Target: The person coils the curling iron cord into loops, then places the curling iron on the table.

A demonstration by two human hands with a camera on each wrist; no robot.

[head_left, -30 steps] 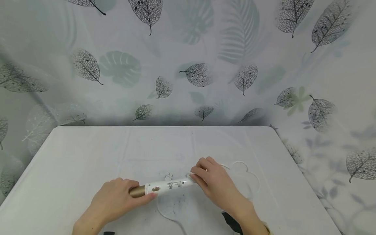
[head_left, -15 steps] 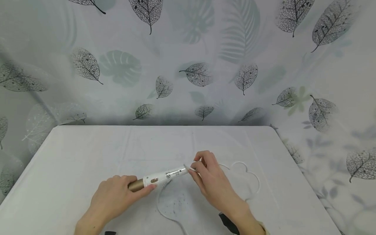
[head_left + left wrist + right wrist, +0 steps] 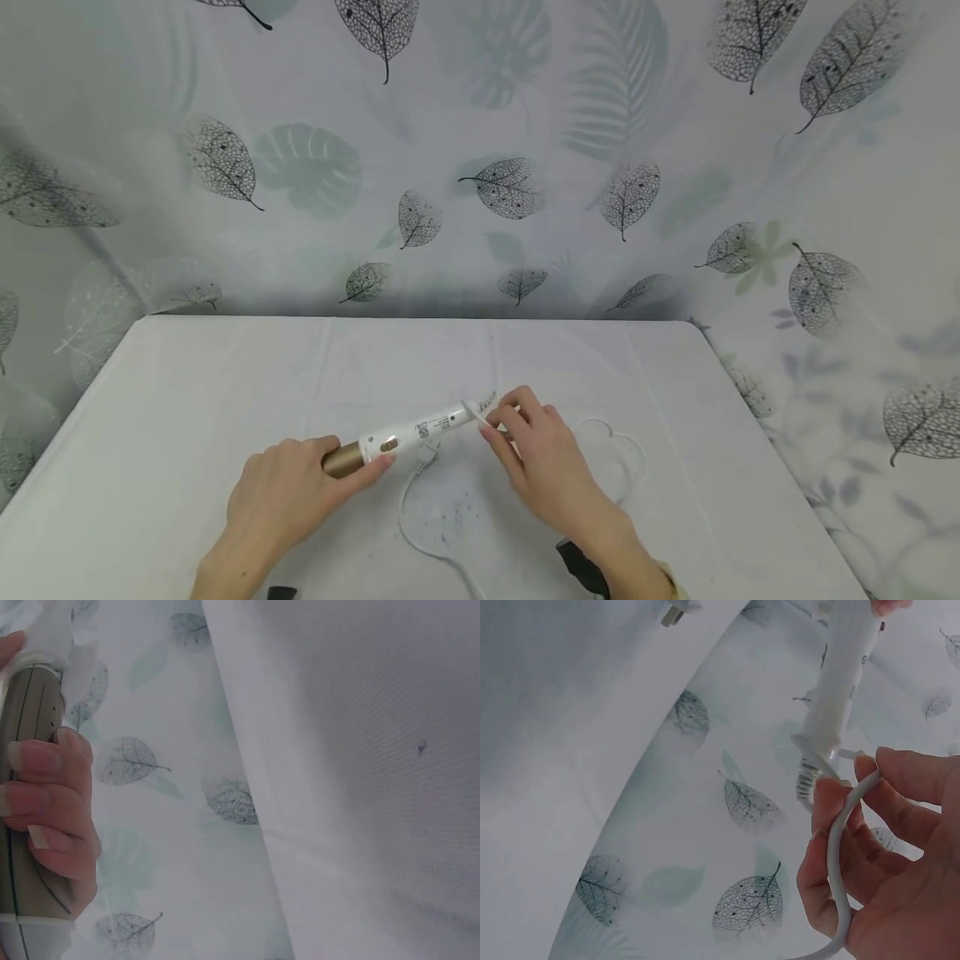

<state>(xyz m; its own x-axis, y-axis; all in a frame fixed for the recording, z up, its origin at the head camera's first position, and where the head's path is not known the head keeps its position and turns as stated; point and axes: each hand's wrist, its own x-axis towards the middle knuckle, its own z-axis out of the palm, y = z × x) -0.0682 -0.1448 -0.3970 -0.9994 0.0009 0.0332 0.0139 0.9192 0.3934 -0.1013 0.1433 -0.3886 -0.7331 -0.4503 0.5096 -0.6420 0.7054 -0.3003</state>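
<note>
A white and gold hair styling iron (image 3: 411,435) slants above the table, its white end up to the right. My left hand (image 3: 281,492) grips the gold part, thumb along the white body near a small gold switch. In the left wrist view, its fingers wrap the bronze-gold casing (image 3: 22,889). Between thumb and fingers, my right hand (image 3: 551,458) pinches the white cord (image 3: 838,877) just past the ribbed cord sleeve (image 3: 806,780). A turn of cord crosses the iron's end there. The cord's plug (image 3: 427,452) lies below the iron.
A white-covered table (image 3: 225,375) spans the front, with dark specks near its middle. Cord loops (image 3: 637,454) lie right of the right hand. A leaf-print curtain (image 3: 450,125) hangs behind. Black pieces (image 3: 581,567) show near both wrists.
The iron's white end has risen and tilted farther up. My right hand has moved up with the cord, and the ribbed sleeve now shows. The cord loops at right have shifted left.
</note>
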